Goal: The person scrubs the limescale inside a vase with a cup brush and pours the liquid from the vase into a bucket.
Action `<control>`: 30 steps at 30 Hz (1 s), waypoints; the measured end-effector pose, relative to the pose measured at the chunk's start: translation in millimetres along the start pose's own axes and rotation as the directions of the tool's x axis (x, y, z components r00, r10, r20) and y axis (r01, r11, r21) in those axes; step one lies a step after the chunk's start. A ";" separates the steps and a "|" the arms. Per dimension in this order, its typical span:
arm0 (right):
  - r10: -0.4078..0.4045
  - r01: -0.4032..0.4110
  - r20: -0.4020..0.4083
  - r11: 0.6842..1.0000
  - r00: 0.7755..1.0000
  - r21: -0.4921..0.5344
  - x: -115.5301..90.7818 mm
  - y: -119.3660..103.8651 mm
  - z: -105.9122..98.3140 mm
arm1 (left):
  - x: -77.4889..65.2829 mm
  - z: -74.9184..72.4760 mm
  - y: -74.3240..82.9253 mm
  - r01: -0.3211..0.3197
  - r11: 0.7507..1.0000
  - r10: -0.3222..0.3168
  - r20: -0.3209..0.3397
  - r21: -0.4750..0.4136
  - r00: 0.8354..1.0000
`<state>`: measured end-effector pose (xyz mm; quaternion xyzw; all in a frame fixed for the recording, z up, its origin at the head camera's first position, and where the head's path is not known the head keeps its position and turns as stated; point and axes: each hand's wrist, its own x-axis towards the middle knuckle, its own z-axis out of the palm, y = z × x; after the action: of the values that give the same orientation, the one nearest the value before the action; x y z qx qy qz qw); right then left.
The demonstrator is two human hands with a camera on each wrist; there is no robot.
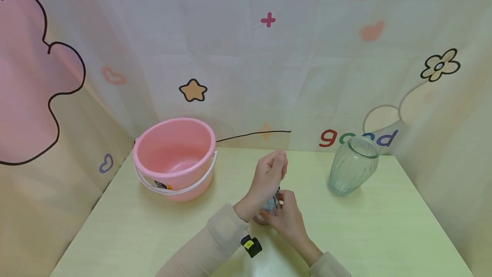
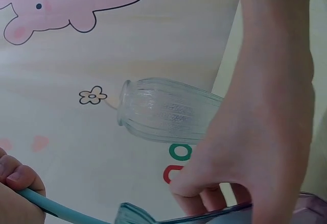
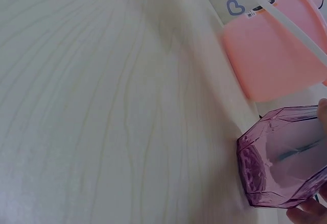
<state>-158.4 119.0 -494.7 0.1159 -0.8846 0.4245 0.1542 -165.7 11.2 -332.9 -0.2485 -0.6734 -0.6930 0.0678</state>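
The left hand (image 1: 270, 170) is closed round a turquoise handle (image 2: 66, 212) that runs toward a translucent, faceted bottle (image 3: 278, 157), purple at the base. The right hand (image 1: 289, 216) grips this bottle near the middle of the tabletop (image 1: 369, 234). Obstacles: a smooth pink bucket (image 1: 182, 182) to the left; a ribbed, greenish vase (image 1: 351, 168) to the right. Printed fabric (image 1: 230, 54) hangs behind the tabletop's straight rear edge.

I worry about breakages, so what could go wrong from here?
The faceted glass vessel could slip from the right hand gripping its side. The teal rod in the left hand might chip its rim. The ribbed vase, standing off to the right, could be knocked if an arm swings out.
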 end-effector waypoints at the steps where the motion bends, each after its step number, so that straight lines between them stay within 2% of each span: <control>1: 0.002 -0.002 -0.001 1.000 1.000 -0.003 0.1 -0.1 -0.1 | 0.7 0.0 2.1 -0.003 1.000 0.003 -0.005 0.003 1.000; 7: 0.028 -0.028 0.004 1.000 1.000 -0.008 -0.1 -0.1 0.8 | 7.0 -2.0 7.9 -0.028 1.000 0.028 -0.021 0.005 0.999; 14: 0.030 -0.030 0.004 1.000 1.000 -0.010 -0.6 -0.7 1.1 | 17.1 -2.8 -19.1 -0.040 0.999 0.040 -0.026 -0.004 0.999; 21: 0.014 -0.014 -0.017 1.000 1.000 -0.011 -1.7 -2.4 1.1 | 15.6 -1.0 -25.7 -0.050 0.999 0.050 -0.061 -0.009 0.997; 30: 0.001 -0.002 -0.022 0.998 1.000 -0.056 -2.4 -2.1 2.8 | 5.7 -0.6 -40.8 0.026 0.998 -0.030 -0.064 -0.059 0.998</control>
<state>-156.0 115.7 -495.7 0.1062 -0.8946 0.4007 0.1671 -188.3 15.5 -367.1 -0.2186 -0.6539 -0.7206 0.0727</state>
